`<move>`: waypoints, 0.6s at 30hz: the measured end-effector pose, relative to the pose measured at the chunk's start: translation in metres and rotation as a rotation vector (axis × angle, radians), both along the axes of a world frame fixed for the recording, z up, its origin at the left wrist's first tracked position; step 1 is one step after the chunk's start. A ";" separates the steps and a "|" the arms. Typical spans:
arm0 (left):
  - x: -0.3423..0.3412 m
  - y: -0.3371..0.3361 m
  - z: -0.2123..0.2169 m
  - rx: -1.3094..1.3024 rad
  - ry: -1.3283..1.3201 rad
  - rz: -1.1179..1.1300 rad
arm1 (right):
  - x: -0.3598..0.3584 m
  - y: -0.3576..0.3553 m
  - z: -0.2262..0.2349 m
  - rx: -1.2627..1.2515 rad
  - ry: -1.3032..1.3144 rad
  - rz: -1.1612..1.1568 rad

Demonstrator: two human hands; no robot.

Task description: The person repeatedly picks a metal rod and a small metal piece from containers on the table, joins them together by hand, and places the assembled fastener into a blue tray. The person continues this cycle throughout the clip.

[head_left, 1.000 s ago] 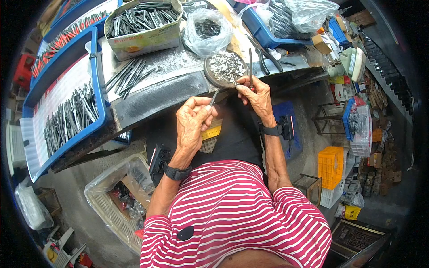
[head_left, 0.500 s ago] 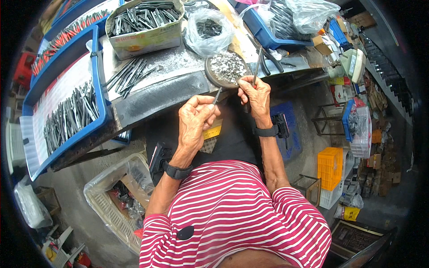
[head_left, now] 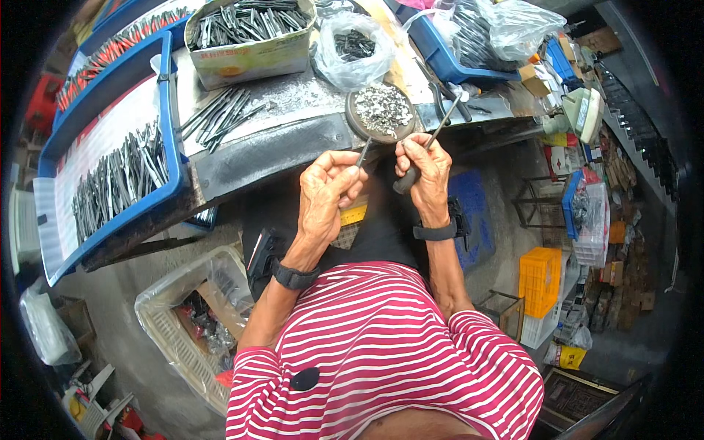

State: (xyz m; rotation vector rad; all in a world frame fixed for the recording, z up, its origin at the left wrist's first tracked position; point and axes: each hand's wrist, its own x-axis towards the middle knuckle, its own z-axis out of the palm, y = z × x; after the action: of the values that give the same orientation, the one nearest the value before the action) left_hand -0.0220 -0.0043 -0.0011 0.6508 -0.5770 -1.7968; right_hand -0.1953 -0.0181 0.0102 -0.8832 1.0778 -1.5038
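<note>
My left hand (head_left: 328,192) pinches a thin dark metal piece (head_left: 363,152) that points up toward the bench edge. Beside it, my right hand (head_left: 424,170) grips the black handle of a screwdriver (head_left: 441,126), whose shaft slants up and to the right. Just above both hands a round dish of small silvery parts (head_left: 380,110) sits on the metal workbench (head_left: 279,139). The two hands are close together, thumbs nearly touching.
A cardboard box of dark metal blades (head_left: 248,31), a clear bag of small parts (head_left: 355,47), loose blades (head_left: 222,111) and blue trays (head_left: 110,176) crowd the bench. A plastic-lined basket (head_left: 192,315) stands on the floor at left, a yellow crate (head_left: 540,280) at right.
My right hand has lifted from the dish and tilted the screwdriver shaft up to the right. My left hand stays closed on the thin piece, shifted slightly.
</note>
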 end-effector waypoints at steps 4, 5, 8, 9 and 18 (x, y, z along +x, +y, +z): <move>0.000 0.001 0.000 0.011 0.010 0.023 | 0.018 0.010 0.010 -0.018 0.100 0.103; 0.000 0.002 -0.001 0.013 0.010 0.032 | 0.022 0.012 0.012 -0.036 0.142 0.111; 0.002 0.002 -0.001 0.002 0.010 0.046 | 0.032 0.012 0.015 -0.051 0.205 0.132; 0.002 0.002 -0.001 -0.004 0.012 0.047 | 0.035 0.013 0.015 -0.055 0.230 0.123; 0.005 0.005 0.001 -0.038 -0.049 0.078 | 0.047 0.016 0.012 -0.124 0.545 0.030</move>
State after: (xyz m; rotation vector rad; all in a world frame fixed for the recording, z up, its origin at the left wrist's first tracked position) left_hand -0.0171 0.0009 0.0001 0.6836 -0.6091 -1.6975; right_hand -0.1486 -0.0017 0.0226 -1.4430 1.3572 -1.3459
